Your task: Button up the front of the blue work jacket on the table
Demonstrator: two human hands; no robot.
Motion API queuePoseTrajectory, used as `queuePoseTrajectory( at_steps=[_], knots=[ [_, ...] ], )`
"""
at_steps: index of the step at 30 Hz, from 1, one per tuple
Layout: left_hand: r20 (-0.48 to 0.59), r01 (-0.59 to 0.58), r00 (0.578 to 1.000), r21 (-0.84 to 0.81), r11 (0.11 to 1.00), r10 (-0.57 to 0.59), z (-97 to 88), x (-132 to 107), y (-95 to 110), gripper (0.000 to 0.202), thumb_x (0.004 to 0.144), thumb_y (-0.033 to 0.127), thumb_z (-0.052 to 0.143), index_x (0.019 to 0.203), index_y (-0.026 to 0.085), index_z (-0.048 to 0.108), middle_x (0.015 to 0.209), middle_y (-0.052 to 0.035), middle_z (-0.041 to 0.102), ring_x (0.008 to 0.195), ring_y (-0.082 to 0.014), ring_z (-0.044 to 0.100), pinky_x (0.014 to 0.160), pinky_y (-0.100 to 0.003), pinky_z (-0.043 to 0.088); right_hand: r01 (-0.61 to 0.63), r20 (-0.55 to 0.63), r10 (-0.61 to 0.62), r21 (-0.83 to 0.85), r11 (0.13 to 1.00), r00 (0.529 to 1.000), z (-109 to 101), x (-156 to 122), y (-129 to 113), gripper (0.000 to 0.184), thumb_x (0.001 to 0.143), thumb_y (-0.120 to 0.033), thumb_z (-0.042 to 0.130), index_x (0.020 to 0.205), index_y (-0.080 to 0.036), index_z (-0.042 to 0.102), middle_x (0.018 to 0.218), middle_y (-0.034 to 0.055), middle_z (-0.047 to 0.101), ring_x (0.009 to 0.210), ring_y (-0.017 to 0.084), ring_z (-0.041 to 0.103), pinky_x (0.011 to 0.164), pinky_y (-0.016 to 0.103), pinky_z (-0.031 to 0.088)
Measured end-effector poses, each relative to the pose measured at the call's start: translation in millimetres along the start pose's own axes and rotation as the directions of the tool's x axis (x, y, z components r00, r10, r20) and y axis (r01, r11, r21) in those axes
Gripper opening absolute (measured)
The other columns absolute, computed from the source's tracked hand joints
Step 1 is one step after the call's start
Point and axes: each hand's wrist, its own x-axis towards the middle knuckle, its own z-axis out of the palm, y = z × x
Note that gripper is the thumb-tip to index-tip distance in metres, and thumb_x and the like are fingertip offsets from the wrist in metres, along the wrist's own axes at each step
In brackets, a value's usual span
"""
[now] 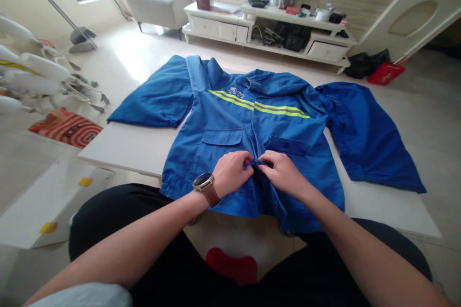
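A blue work jacket (223,115) with a yellow and grey reflective stripe (281,110) lies front up, its sleeves spread to both sides. At the middle of its front opening, my left hand (232,169) pinches the edge of one front panel. My right hand (283,171) meets it there, fingers closed on the other panel's edge. Between the fingertips the cloth is bunched, and any fastener is too small to make out. Below the hands the opening hangs apart near the hem. A watch (203,181) with a brown strap is on my left wrist.
The jacket rests on a low white table (122,146). A red stool (232,266) shows between my knees. On the left are a drying rack (43,72) and a red patterned bag (66,128). A white TV cabinet (219,26) stands behind.
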Motion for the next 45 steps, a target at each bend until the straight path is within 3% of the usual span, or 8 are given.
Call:
queuePoseTrajectory(
  at_steps=[10,23,31,36,41,45],
  knots=[
    [-0.011,0.025,1.0,-0.137,0.99,-0.027,8.3,2,-3,0.027,0.076,0.013,0.06,0.098,0.017,0.076,0.085,-0.0025,0.074,0.077,-0.0156,0.066,0.073,-0.027,0.049,-0.04,-0.017,0.039,-0.066,0.997,0.999,4,0,3,0.007,0.088,-0.021,0.065,0.086,-0.022,0.071,0.09,0.0015,0.069,0.083,0.018,0.061,0.071,0.028,0.037],
    [-0.008,0.042,0.999,-0.15,0.988,-0.043,8.9,0,-4,0.029,0.076,0.011,0.06,0.101,0.016,0.076,0.086,-0.0035,0.074,0.078,-0.0159,0.065,0.073,-0.027,0.049,-0.081,-0.041,0.077,-0.111,0.99,0.996,10,0,3,0.005,0.089,-0.021,0.066,0.093,-0.023,0.069,0.095,0.0013,0.071,0.085,0.019,0.062,0.071,0.028,0.036],
    [-0.013,0.034,0.999,-0.158,0.987,-0.037,10.1,0,-4,0.029,0.076,0.011,0.06,0.1,0.016,0.076,0.084,-0.003,0.073,0.076,-0.0155,0.064,0.072,-0.027,0.048,-0.002,-0.079,-0.001,-0.032,0.999,0.997,11,1,7,0.011,0.087,-0.017,0.063,0.095,-0.022,0.069,0.096,0.002,0.071,0.086,0.019,0.062,0.074,0.029,0.039],
    [0.009,0.035,0.999,-0.147,0.989,-0.034,8.3,-1,-3,0.03,0.076,0.01,0.06,0.101,0.016,0.075,0.086,-0.0027,0.073,0.079,-0.0159,0.064,0.074,-0.027,0.048,0.015,-0.109,-0.018,-0.023,1.0,0.994,13,3,9,0.01,0.088,-0.017,0.061,0.09,-0.022,0.069,0.091,0.0015,0.069,0.082,0.018,0.061,0.073,0.029,0.039],
    [0.042,0.024,0.999,-0.092,0.995,-0.021,4.4,-1,0,0.03,0.077,0.011,0.059,0.103,0.017,0.074,0.088,-0.0032,0.073,0.081,-0.0172,0.065,0.075,-0.028,0.048,-0.045,-0.116,0.035,-0.088,0.995,0.993,12,4,6,0.009,0.086,-0.02,0.061,0.087,-0.023,0.069,0.09,0.0008,0.071,0.08,0.017,0.061,0.07,0.028,0.037],
    [0.09,0.052,0.994,0.026,0.998,-0.054,2.2,-3,0,0.029,0.078,0.015,0.059,0.102,0.02,0.074,0.091,-0.0035,0.074,0.082,-0.0199,0.067,0.075,-0.031,0.048,-0.119,-0.218,0.084,-0.154,0.981,0.972,-1,6,6,0.011,0.086,-0.022,0.058,0.088,-0.023,0.069,0.091,0.0023,0.073,0.079,0.019,0.062,0.069,0.029,0.037]
  ],
)
